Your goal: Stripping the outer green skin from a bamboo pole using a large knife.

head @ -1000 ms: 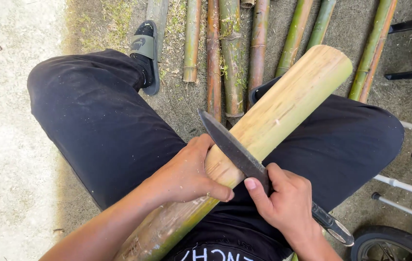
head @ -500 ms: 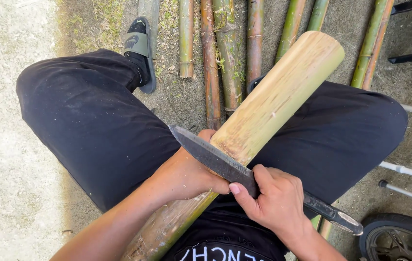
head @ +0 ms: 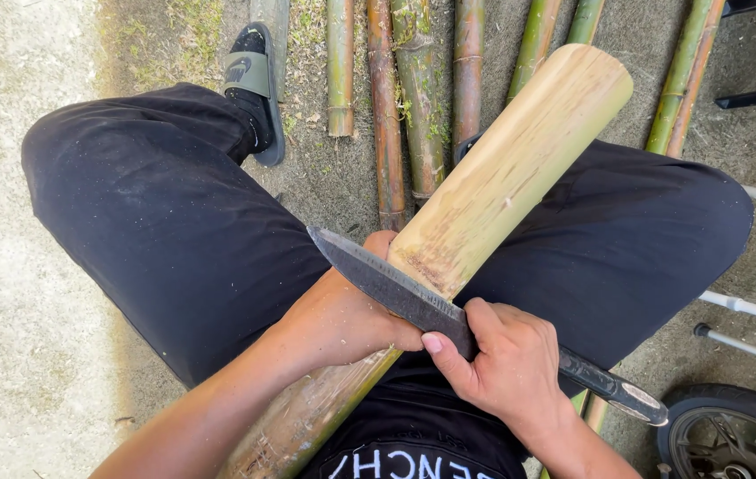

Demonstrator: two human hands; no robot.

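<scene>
Both bare hands closed, forearms converging from six o'clock.
Left hand (head: 342,319) curls shut at centre, forearm running toward seven o'clock; right hand (head: 507,364) fists at four o'clock, thumb extended toward ten.

Items shown: one thick bamboo pole (head: 511,168); one knife (head: 413,297); two hands, left hand (head: 347,315) and right hand (head: 507,368); one sandal (head: 254,84); one wheel (head: 733,435).
</scene>
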